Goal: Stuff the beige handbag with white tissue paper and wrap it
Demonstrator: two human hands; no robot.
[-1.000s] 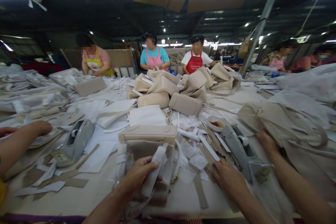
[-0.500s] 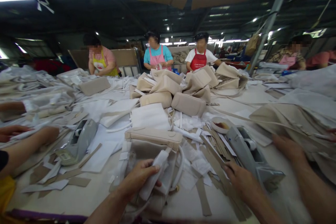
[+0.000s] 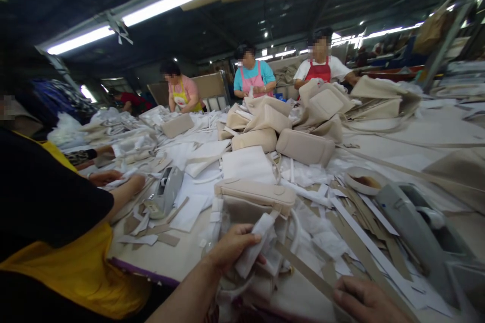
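Note:
A beige handbag stands in front of me on the table. My left hand is closed round a white paper-wrapped strap at the bag's front. My right hand is at the bottom edge, fingers curled on the end of a long beige strip that runs slantwise up towards the bag. White paper scraps and more beige strips lie between the bag and my right hand.
A grey tape dispenser sits at the right, and another at the left by a co-worker's hand. That co-worker in black and yellow is close on my left. A pile of beige bags fills mid-table; three people work across it.
The view has swung left. My right hand left the strips beside the right dispenser and drew back towards me with one beige strip. My left hand stays on the wrapped strap.

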